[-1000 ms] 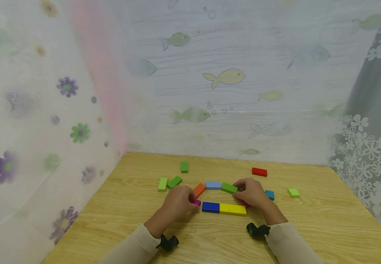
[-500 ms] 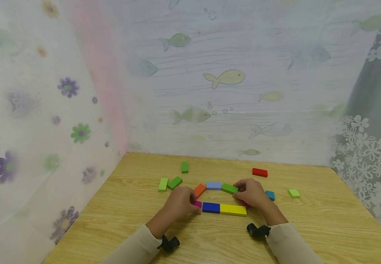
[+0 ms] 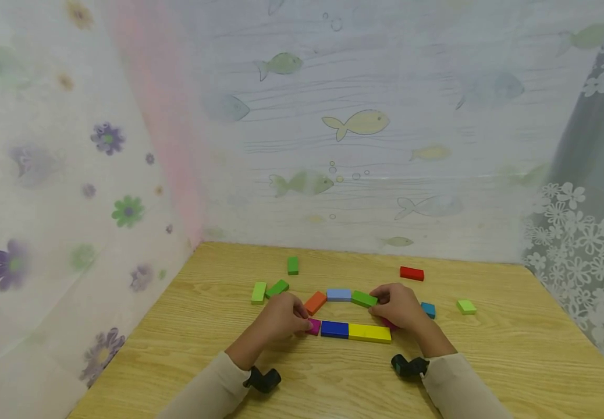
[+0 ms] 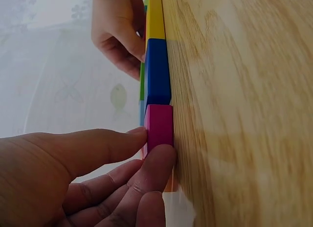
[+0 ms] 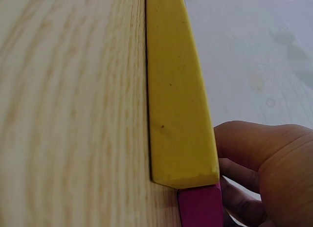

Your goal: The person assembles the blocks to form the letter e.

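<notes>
Left hand (image 3: 278, 319) pinches a magenta block (image 3: 313, 327) between thumb and finger; we find that block on the table (image 3: 202, 384), well in from the left edge, just beside a dark blue block (image 3: 334, 330). This one meets a yellow block (image 3: 370, 333) end to end, the pair running roughly parallel to the far edge. Right hand (image 3: 400, 308) is just beyond the yellow block's right end, fingertips at the right end of a green block (image 3: 363, 299); we cannot tell whether it pinches anything. By it we note a second magenta block (image 5: 201, 207), at the yellow block's end. Orange block (image 3: 315, 303), light blue block (image 3: 338, 295) and the green block form an arc. Red block (image 3: 412, 273) lies near the far edge.
</notes>
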Demonstrator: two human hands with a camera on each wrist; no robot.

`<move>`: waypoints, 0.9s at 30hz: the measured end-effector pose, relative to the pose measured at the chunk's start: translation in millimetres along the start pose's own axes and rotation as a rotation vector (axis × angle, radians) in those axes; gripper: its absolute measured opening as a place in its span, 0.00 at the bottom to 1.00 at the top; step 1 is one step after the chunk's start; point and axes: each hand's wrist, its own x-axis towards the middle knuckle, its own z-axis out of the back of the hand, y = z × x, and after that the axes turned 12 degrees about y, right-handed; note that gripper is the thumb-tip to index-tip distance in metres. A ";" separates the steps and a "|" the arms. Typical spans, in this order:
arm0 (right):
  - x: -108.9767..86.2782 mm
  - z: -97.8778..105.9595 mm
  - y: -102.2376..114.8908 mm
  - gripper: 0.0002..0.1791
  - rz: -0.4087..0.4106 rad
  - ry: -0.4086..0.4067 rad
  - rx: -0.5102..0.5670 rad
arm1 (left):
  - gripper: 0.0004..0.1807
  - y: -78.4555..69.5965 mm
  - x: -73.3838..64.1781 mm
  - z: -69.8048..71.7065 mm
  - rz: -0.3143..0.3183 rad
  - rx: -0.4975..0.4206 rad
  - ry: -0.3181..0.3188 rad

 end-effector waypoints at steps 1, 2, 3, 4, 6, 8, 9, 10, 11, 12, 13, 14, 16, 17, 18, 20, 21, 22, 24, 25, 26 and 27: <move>-0.1 0.0 0.2 0.19 -0.001 0.000 0.002 | 0.07 1.0 0.4 -0.3 -0.001 -0.014 0.002; -0.2 0.0 0.3 0.19 -0.002 0.001 0.005 | 0.07 1.4 0.4 -0.2 -0.002 -0.016 0.001; -0.2 0.0 0.3 0.19 -0.003 0.001 0.007 | 0.07 1.8 0.5 -0.2 -0.002 -0.013 -0.002; -0.2 -0.1 0.1 0.19 -0.004 0.001 0.008 | 0.07 2.3 0.8 -0.3 -0.001 -0.012 -0.003; 0.1 -0.3 -0.3 0.19 -0.004 -0.001 0.008 | 0.07 2.2 1.0 -0.3 0.000 -0.012 -0.007; 0.3 -0.4 -0.7 0.19 -0.003 -0.001 0.008 | 0.07 1.9 1.2 -0.3 0.007 -0.014 -0.009; 0.5 -0.5 -0.9 0.19 -0.002 0.000 0.007 | 0.07 2.1 1.5 -0.6 0.011 -0.015 -0.010; 0.6 -0.6 -1.1 0.19 -0.002 0.000 0.005 | 0.07 2.3 1.6 -0.8 0.012 -0.017 -0.011; 0.6 -0.6 -1.0 0.19 -0.002 -0.001 0.004 | 0.07 2.1 1.5 -0.9 0.014 -0.019 -0.011; 0.5 -0.5 -0.8 0.19 -0.003 -0.001 0.003 | 0.07 2.0 1.4 -0.9 0.014 -0.021 -0.012; 0.4 -0.4 -0.8 0.19 -0.004 0.000 0.003 | 0.08 1.8 1.2 -1.1 0.015 -0.023 -0.011; 0.3 -0.3 -0.9 0.19 -0.003 0.000 0.002 | 0.08 1.5 0.9 -1.2 0.013 -0.026 -0.010; -0.1 -0.1 -0.4 0.19 -0.004 0.000 0.000 | 0.08 0.9 0.3 -1.3 0.005 -0.041 -0.008; -0.3 0.1 -0.1 0.19 -0.003 0.001 0.000 | 0.08 0.3 -0.2 -1.3 0.005 -0.049 -0.006; -0.4 0.1 -0.1 0.19 -0.003 0.002 -0.001 | 0.08 -0.1 -0.5 -1.2 0.005 -0.057 -0.003; -0.5 0.2 0.1 0.19 -0.002 0.003 -0.003 | 0.09 -0.5 -0.8 -1.1 0.005 -0.068 0.001; -0.5 0.2 0.3 0.19 -0.003 0.003 -0.004 | 0.09 -0.7 -0.8 -1.0 0.006 -0.073 0.003; -0.4 0.1 0.2 0.19 -0.003 0.003 -0.006 | 0.09 -0.7 -0.9 -0.9 0.010 -0.076 0.005; 0.0 0.0 -0.2 0.19 -0.001 0.003 -0.007 | 0.09 -0.6 -0.5 -1.0 0.013 -0.075 0.008; 0.0 -0.1 -0.2 0.19 -0.001 0.003 -0.008 | 0.09 -0.7 -0.5 -0.9 0.013 -0.073 0.008; 0.2 -0.2 -0.4 0.19 -0.001 0.004 -0.008 | 0.09 -0.7 -0.5 -1.0 0.013 -0.071 0.007; 0.2 -0.3 -0.5 0.19 -0.001 0.003 -0.008 | 0.09 -0.6 -0.5 -1.1 0.014 -0.071 0.007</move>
